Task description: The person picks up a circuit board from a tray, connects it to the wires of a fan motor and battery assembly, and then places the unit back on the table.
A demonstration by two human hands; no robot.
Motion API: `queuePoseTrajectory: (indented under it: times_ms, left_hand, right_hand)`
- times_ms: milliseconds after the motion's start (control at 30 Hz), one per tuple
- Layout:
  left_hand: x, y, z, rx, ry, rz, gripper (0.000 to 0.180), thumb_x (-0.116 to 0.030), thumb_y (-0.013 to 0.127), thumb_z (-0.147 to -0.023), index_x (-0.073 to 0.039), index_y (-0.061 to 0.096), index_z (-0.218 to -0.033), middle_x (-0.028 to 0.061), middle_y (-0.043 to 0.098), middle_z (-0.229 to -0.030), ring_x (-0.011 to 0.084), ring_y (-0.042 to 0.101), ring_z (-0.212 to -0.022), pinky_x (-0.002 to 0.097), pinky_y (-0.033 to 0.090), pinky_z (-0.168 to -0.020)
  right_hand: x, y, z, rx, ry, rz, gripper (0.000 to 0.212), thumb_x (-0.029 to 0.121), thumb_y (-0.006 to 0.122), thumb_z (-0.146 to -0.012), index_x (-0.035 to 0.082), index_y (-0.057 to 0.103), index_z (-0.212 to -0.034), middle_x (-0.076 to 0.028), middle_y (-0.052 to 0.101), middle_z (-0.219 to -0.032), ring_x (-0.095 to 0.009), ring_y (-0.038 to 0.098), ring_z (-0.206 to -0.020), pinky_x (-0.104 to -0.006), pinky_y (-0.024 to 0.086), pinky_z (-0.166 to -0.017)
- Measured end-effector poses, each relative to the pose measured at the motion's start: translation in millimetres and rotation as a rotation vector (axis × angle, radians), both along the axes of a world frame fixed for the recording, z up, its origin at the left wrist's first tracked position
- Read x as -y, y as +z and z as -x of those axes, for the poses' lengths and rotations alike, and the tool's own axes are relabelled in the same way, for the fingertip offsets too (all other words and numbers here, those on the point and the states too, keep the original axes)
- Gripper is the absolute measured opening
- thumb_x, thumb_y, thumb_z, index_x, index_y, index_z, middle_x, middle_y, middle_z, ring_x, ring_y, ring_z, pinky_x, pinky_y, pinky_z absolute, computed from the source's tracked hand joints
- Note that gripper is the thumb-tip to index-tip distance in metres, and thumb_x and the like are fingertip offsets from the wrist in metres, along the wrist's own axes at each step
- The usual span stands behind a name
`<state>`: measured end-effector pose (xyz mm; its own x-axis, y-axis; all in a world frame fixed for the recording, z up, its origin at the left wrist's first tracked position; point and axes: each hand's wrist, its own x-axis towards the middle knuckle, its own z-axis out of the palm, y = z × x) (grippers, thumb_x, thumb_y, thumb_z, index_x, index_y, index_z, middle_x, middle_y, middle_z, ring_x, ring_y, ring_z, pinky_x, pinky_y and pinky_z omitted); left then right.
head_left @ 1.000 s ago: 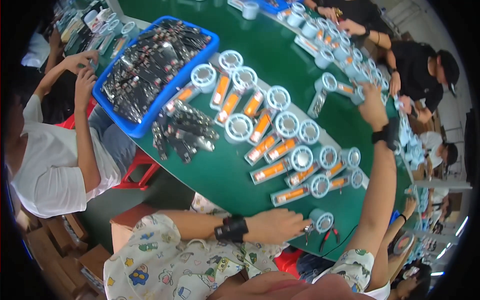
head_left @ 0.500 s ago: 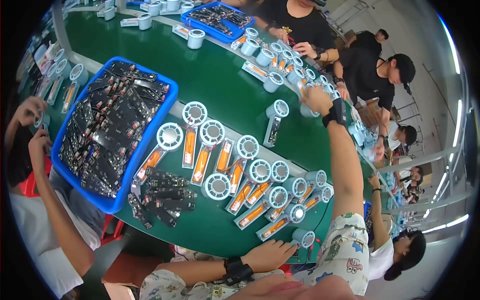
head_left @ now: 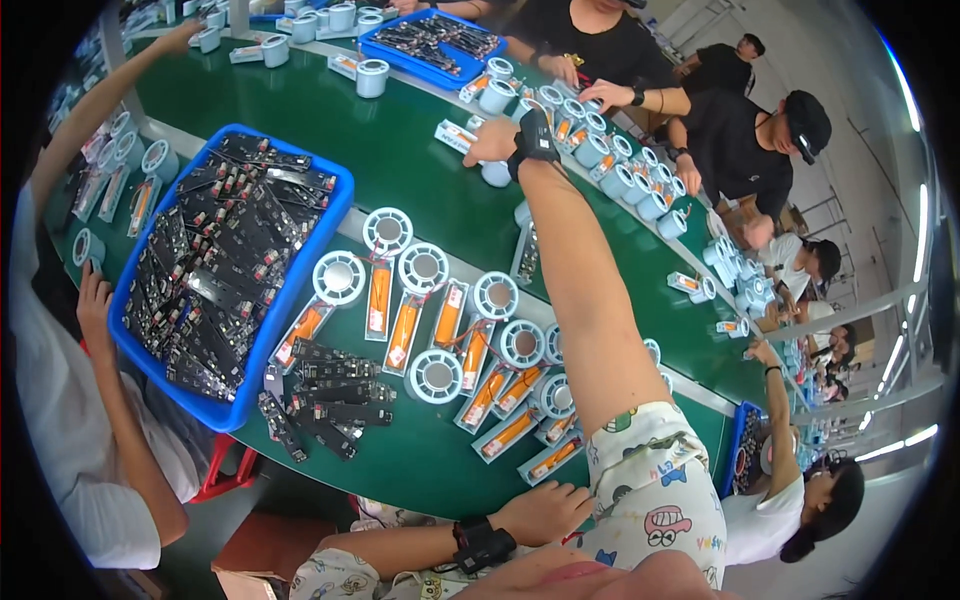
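Observation:
My right hand [head_left: 492, 140] is stretched far across the green table, its fingers closed around a light blue fan unit [head_left: 453, 136]. The unit's round head shows partly under the palm. My left hand [head_left: 545, 512] rests at the near table edge, fingers slightly apart and a little bent; my right sleeve covers what lies beyond its fingertips. Before me stand several fan units [head_left: 437, 376] with round heads and open trays holding orange batteries. A fan unit with a circuit board [head_left: 525, 250] lies partly behind my right forearm. A small pile of black circuit boards [head_left: 340, 390] lies to the left.
A large blue bin [head_left: 347, 190] full of circuit boards stands at the left, and a smaller blue tray [head_left: 375, 48] at the far side. Co-workers sit left and across. Rows of fan units [head_left: 622, 182] line the far side. A pale rail [head_left: 640, 345] crosses the table.
My right hand has moved left from the far row of fan units to one on the green surface. Units on that surface have shifted left. My left hand has barely moved.

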<state>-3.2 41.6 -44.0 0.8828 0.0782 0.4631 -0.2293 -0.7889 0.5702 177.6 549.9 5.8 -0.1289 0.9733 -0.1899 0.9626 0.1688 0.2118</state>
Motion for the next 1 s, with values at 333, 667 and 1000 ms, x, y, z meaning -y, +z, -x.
queuePoseTrajectory:
  times_ms: [333, 667, 1000]
  left_hand:
    - [14.8, -7.0, -7.7, -0.069, 0.078, 0.148, 0.034, -0.029, 0.071, -0.090, -0.007, 0.065, -0.116, 0.0070, 0.059, -0.096, 0.0250, 0.062, -0.091, 0.0369, 0.048, -0.077]
    - [16.4, -2.0, -8.1, 0.038, 0.155, 0.102, 0.042, -0.027, 0.073, -0.094, -0.009, 0.061, -0.130, 0.0063, 0.058, -0.098, 0.0237, 0.062, -0.088, 0.0359, 0.051, -0.076]
    - [16.7, -0.9, -9.4, 0.046, 0.176, 0.078, 0.047, -0.027, 0.074, -0.092, -0.008, 0.061, -0.133, 0.0060, 0.057, -0.097, 0.0233, 0.061, -0.087, 0.0350, 0.052, -0.076]
  right_hand:
    - [165.7, 75.3, -3.3, -0.211, 0.466, -0.560, 0.039, 0.030, 0.088, -0.075, 0.002, 0.075, -0.099, -0.017, 0.063, -0.136, -0.041, 0.063, -0.117, -0.0487, 0.049, -0.098]
    - [480.1, 140.9, -189.4, 0.273, 0.222, -0.272, 0.025, 0.013, 0.081, -0.069, 0.002, 0.068, -0.088, -0.015, 0.054, -0.150, -0.034, 0.048, -0.142, -0.0613, 0.031, -0.121]
    - [579.2, 64.7, -185.7, 0.210, 0.145, 0.086, 0.029, 0.016, 0.082, -0.070, 0.003, 0.072, -0.094, -0.014, 0.056, -0.143, -0.032, 0.050, -0.138, -0.0556, 0.036, -0.119]
